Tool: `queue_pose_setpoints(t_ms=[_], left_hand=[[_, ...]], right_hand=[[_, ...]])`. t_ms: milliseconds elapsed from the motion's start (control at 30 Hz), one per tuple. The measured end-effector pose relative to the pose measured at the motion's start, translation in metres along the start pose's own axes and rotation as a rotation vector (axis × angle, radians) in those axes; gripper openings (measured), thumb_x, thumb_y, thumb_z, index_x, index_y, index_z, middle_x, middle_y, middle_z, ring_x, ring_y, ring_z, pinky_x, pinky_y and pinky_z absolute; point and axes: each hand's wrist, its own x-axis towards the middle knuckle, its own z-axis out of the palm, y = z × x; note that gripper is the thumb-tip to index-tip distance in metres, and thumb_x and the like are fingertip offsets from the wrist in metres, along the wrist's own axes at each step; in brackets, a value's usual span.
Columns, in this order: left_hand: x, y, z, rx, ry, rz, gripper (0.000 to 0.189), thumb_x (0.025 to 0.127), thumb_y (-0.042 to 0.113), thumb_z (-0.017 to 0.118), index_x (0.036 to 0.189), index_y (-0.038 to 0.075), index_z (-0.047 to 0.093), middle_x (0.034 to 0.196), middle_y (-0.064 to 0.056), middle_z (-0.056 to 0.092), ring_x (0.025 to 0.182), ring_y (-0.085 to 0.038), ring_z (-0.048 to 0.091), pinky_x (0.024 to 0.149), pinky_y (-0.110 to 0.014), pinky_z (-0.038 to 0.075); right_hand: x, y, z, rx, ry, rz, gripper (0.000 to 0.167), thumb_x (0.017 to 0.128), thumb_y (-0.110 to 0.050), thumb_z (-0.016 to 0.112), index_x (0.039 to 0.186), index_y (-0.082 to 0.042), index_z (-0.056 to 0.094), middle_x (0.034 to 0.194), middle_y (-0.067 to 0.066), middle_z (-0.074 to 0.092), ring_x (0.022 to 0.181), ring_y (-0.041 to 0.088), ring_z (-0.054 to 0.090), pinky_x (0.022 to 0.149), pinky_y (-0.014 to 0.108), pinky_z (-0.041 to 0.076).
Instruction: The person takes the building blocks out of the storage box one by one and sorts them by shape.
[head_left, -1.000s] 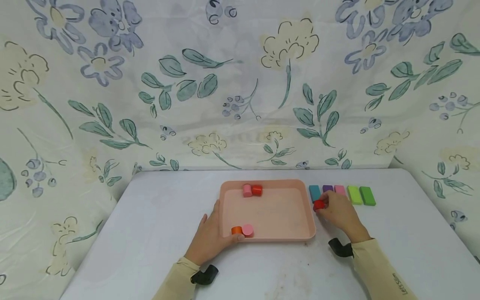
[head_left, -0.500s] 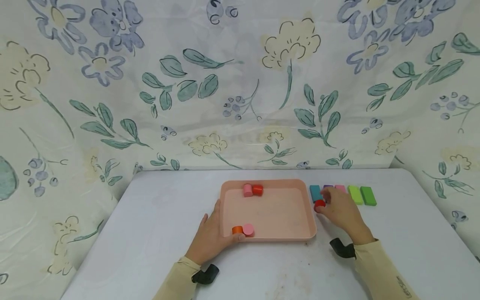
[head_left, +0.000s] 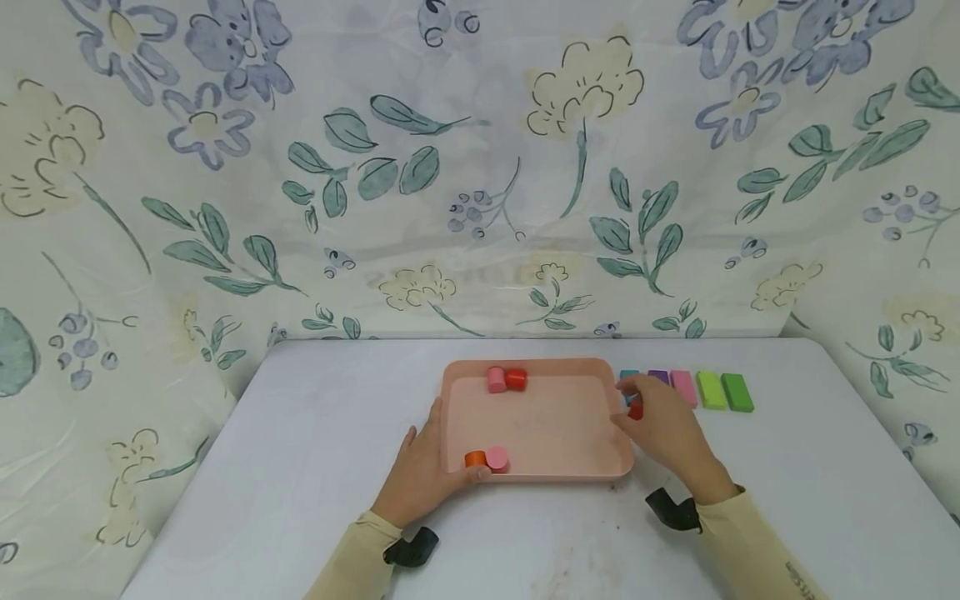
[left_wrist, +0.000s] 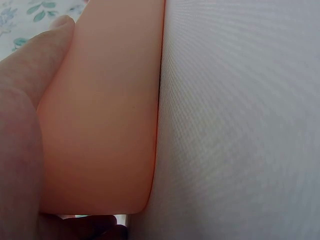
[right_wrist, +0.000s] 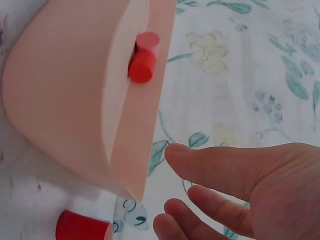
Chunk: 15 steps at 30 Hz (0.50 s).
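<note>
My left hand (head_left: 422, 479) rests against the front left corner of the shallow peach tray (head_left: 558, 427), fingers along its left side and thumb at the front rim. Beside the tray's right side, my right hand (head_left: 667, 429) has its thumb and fingers spread apart, holding nothing. A red cylinder (head_left: 636, 408) lies on the table near that hand, partly hidden behind it in the head view; in the right wrist view the red cylinder (right_wrist: 82, 227) is clear of the fingers. Inside the tray, a pink cylinder (head_left: 497, 380) and another red cylinder (head_left: 516, 379) sit at the back.
An orange cylinder (head_left: 476, 460) and a second pink cylinder (head_left: 497, 458) stand at the tray's front left. Right of the tray, a row of flat blocks runs across the white table (head_left: 337, 400): blue (head_left: 628, 374), purple (head_left: 658, 376), pink (head_left: 683, 388), lime (head_left: 711, 390), green (head_left: 737, 392).
My right hand has let go of the red cylinder, opened its fingers and shifted slightly left towards the tray. The left hand stays in place at the tray's corner.
</note>
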Motion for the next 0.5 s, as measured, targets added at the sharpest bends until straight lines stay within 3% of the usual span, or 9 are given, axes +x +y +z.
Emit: queue_pose_setpoints(t_ms=[100,300,500], left_hand=[[0.0,-0.001,0.001,0.007,0.001,0.001,0.125,0.074,0.076,0.069,0.163,0.011,0.01,0.164,-0.006,0.028,0.147,-0.028,0.033,0.118,-0.067,0.006],[0.0,-0.002,0.001,0.019,0.014,0.012,0.126,0.073,0.078,0.069,0.162,0.01,0.01,0.163,-0.007,0.03,0.146,-0.028,0.035,0.118,-0.067,0.008],[0.0,-0.003,0.001,0.03,0.017,0.015,0.126,0.073,0.078,0.068,0.162,0.01,0.01,0.163,-0.007,0.03,0.147,-0.028,0.033,0.117,-0.067,0.009]], right_hand=[[-0.002,-0.004,0.004,0.01,0.001,-0.029,0.05,0.088,-0.017,0.078,0.13,0.002,0.059,0.119,0.017,0.065,0.093,0.028,0.059,0.077,0.038,0.058],[-0.007,-0.01,0.014,0.037,0.015,-0.07,0.045,0.09,-0.016,0.076,0.129,0.0,0.06,0.12,0.015,0.066,0.104,0.029,0.061,0.087,0.045,0.056],[-0.01,-0.019,0.026,0.048,0.029,-0.123,0.044,0.089,-0.014,0.077,0.128,-0.002,0.061,0.115,0.013,0.066,0.103,0.027,0.061,0.086,0.044,0.056]])
